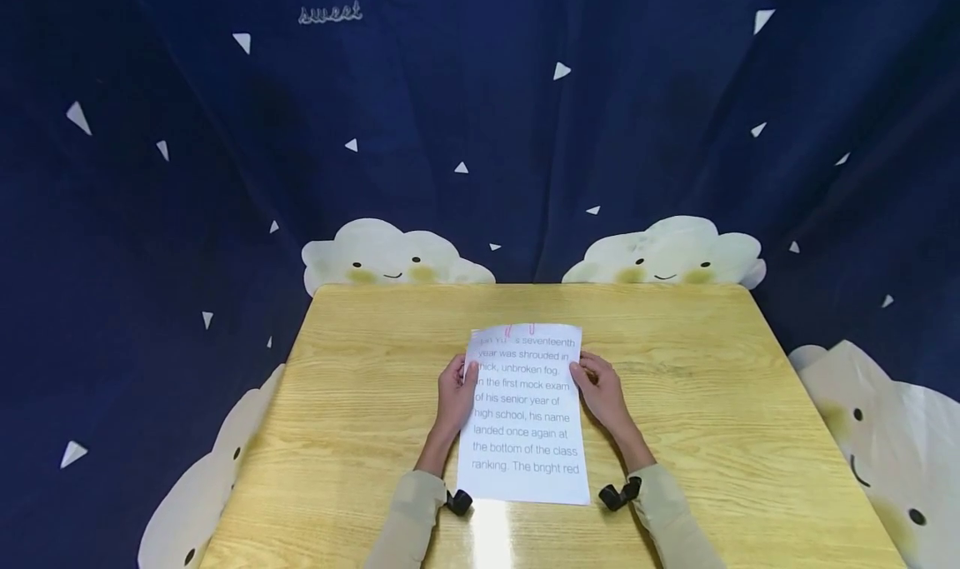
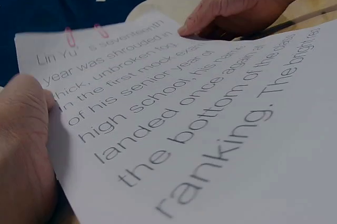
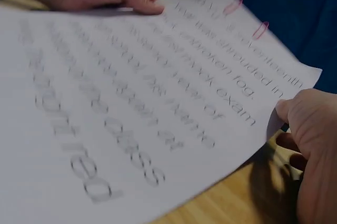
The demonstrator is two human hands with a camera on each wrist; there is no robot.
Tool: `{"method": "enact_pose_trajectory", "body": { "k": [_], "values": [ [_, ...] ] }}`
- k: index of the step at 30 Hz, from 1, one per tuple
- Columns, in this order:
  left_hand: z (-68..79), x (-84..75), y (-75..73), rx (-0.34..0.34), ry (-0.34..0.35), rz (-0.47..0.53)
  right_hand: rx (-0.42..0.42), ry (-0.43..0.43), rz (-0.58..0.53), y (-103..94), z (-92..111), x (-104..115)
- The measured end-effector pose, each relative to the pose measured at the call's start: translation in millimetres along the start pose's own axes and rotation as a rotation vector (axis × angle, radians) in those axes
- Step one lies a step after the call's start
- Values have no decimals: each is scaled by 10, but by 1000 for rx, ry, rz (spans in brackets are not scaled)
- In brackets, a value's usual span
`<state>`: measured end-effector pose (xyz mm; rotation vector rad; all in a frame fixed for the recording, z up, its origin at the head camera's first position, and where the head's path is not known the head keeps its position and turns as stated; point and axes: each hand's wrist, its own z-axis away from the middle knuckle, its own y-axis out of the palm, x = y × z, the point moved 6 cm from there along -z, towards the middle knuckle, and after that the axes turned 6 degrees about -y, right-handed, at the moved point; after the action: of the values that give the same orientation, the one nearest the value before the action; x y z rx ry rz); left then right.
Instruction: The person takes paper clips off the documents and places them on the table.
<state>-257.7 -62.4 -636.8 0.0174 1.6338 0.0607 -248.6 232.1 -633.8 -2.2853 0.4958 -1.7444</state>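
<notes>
A white sheet of paper (image 1: 525, 486) printed with large text is held up over the table by both hands. Two pinkish-red paper clips (image 3: 260, 30) sit on its top edge; a second paper clip (image 2: 70, 37) shows in the left wrist view. My left hand (image 1: 456, 398) pinches the left edge, thumb on the printed face and fingers behind. On the opposite edge my right hand (image 1: 603, 394) pinches the paper the same way, some fingers curled beneath it. Whether more sheets lie behind the front one, I cannot tell.
The light wooden table (image 1: 360, 402) extends to both sides and beyond the paper. Behind it hangs a dark blue curtain (image 1: 450, 94) with white triangles and cloud shapes. Small black devices (image 1: 459, 502) are worn at both wrists, by the beige sleeves (image 1: 411, 511).
</notes>
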Motion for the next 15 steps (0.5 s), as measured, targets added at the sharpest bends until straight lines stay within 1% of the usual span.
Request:
{"method": "enact_pose_trajectory", "body": {
  "k": [2, 6, 9, 11, 13, 15],
  "values": [
    [5, 15, -10, 12, -21, 17, 8, 40, -58, 11, 12, 9],
    [-3, 31, -22, 48, -49, 65, 26, 82, -155, 25, 18, 75],
    [-4, 8, -16, 70, -57, 106, 21, 91, -193, 26, 2, 152],
    [9, -17, -10, 72, -56, 121, 5, 94, -198, 17, -15, 215],
    [30, -55, -4, 67, -44, 124, -19, 97, -198, 1, -35, 286],
    [49, -101, -2, 51, -21, 105, -52, 105, -203, -21, -59, 363]
  ]
}}
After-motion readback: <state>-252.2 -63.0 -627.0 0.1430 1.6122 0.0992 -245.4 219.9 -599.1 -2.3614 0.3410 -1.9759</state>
